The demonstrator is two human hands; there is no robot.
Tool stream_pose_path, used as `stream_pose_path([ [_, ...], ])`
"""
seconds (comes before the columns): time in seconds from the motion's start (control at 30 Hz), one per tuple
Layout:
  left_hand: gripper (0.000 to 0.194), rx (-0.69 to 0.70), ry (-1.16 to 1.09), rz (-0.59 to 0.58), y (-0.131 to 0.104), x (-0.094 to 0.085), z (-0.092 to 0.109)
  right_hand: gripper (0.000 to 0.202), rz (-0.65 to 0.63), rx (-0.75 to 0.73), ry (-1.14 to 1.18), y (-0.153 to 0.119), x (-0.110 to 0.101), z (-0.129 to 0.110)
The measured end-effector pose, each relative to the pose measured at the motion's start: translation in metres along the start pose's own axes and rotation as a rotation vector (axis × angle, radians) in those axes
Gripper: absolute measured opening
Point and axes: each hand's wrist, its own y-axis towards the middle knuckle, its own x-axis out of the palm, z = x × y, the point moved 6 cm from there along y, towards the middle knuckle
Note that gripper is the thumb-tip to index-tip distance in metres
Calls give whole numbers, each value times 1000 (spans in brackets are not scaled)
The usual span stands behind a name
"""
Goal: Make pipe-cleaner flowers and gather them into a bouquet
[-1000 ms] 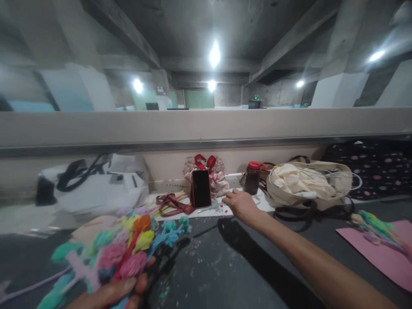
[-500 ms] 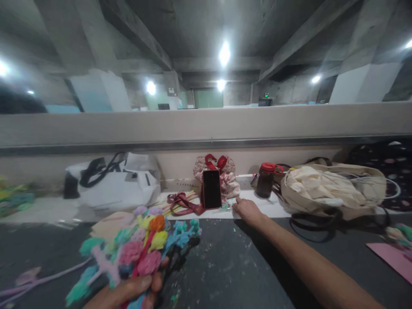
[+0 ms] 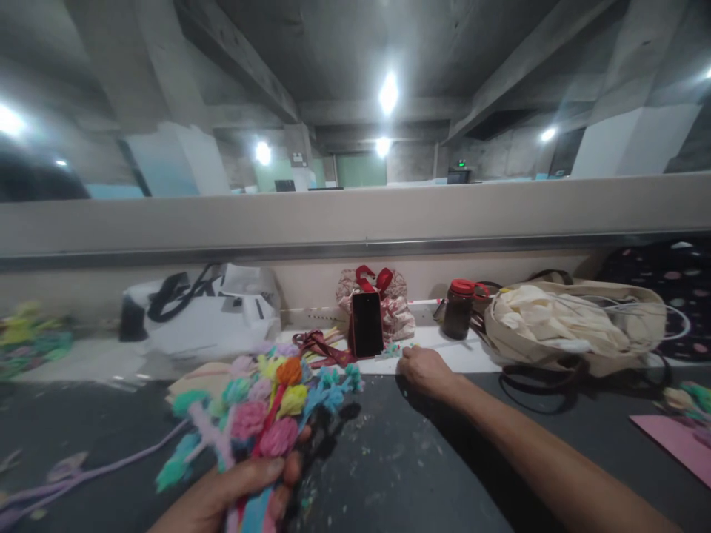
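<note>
My left hand [image 3: 233, 492] is shut on the stems of a bunch of fuzzy craft flowers [image 3: 266, 414] in pink, orange, yellow, teal and blue, held low over the dark table [image 3: 400, 474]. My right hand [image 3: 425, 370] reaches forward to the white ledge, knuckles up and fingers curled. Its fingertips rest at small teal bits [image 3: 392, 348] right of an upright black phone [image 3: 366, 324]. Whether those fingers pinch anything is hidden.
Behind the phone is a floral pouch [image 3: 397, 314] with red handles, and red ribbon [image 3: 319, 348] lies to its left. A red-lidded dark jar [image 3: 460, 309], a beige tote bag [image 3: 572, 326], a white bag [image 3: 205, 318] and a pink sheet [image 3: 681, 444] surround the work area. A purple strand [image 3: 83, 477] trails left.
My left hand has lifted the flower bunch up and to the right. My right hand has drawn slightly back from the ledge with its fingers curling in.
</note>
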Motion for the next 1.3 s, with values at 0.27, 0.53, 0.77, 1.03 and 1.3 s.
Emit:
stream_pose_path([
  [0.27, 23, -25, 19, -176, -18, 54, -2, 26, -110, -71, 550, -55, -27, -38],
  [0.53, 11, -102, 259, -523, -15, 123, -46, 35, -109, 168, 1829, -112, -31, -64],
  [0.77, 28, -157, 187, -559, -11, 147, -82, 20, 11, 393, 1676, -122, 5, -23],
  [1.03, 29, -185, 109, -419, -14, 140, -95, 19, 11, 361, 1539, -135, -6, -47],
  [1.3, 25, 0, 167, -212, -16, 83, -49, 26, -44, 97, 1580, -102, -31, -112],
])
